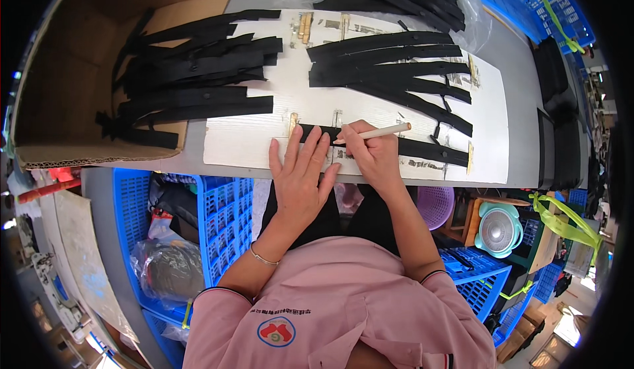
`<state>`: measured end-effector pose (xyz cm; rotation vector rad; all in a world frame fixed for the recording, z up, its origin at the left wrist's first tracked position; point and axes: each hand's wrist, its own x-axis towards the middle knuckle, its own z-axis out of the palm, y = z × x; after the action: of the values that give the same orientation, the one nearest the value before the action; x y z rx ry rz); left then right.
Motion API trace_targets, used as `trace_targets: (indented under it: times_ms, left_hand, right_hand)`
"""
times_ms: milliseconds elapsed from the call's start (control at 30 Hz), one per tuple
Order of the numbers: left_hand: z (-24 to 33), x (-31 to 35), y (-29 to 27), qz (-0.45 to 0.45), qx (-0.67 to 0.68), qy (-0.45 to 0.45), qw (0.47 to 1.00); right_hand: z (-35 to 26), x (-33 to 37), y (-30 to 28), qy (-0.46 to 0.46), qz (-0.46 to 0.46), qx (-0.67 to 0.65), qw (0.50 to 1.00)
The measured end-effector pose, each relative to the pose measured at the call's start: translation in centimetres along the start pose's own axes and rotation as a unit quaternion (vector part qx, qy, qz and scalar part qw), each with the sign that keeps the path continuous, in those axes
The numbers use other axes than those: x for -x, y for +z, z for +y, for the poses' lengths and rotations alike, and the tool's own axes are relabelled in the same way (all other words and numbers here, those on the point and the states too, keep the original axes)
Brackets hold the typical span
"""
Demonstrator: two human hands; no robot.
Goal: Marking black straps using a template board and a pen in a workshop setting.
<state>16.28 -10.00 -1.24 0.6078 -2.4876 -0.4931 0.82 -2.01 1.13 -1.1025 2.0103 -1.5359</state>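
Observation:
A black fabric strip [422,149] lies lengthwise near the front edge of a white board [238,146]. My left hand [302,164] rests flat on the strip's left end, fingers spread. Just beside it, my right hand [375,157] grips a slim whitish pen [386,130], its tip down at the strip. Behind my hands, more black strips [389,72] fan out across the right of the board. Another pile of black strips [198,68] reaches from the board's left part into a cardboard box [72,72].
Clear plastic with black strips [396,5] lies at the far side. A blue basket [535,5] stands far right, near dark cases [555,78]. Below the table's edge are a blue crate [224,223], a purple basket [434,207] and a turquoise fan [498,230].

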Motion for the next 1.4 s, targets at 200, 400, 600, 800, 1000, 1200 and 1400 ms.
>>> trace_targets:
  times_ms: [200,400,600,800,1000,1200,1400]
  left_hand:
    - [0.2,-0.2,0.2,0.002,-0.008,0.004,1.0]
    - [0.3,-0.1,0.0,-0.003,-0.008,0.001,1.0]
    - [0.1,0.0,0.0,-0.017,0.0,-0.005,1.0]
    - [1.0,-0.4,-0.3,-0.028,-0.014,-0.005,1.0]
    - [5.2,-1.7,1.5,-0.077,0.094,0.069,0.99]
    - [6.1,-2.0,3.3,-0.092,0.099,0.086,0.987]
    - [6.1,-2.0,3.3,-0.089,0.086,0.083,0.989]
  right_hand:
    - [0.6,0.2,0.0,-0.023,-0.002,0.024,0.999]
    - [0.0,1.3,-2.0,0.009,0.013,-0.015,1.0]
    - [0.6,2.6,-7.5,0.033,0.194,0.002,0.98]
    - [1.8,2.8,-8.2,0.047,0.179,0.014,0.983]
    - [2.2,2.9,-8.0,0.057,0.164,-0.003,0.985]
    - [2.8,2.8,-7.9,0.054,0.151,0.018,0.987]
    - [2.7,3.2,-8.5,0.026,0.144,0.009,0.989]
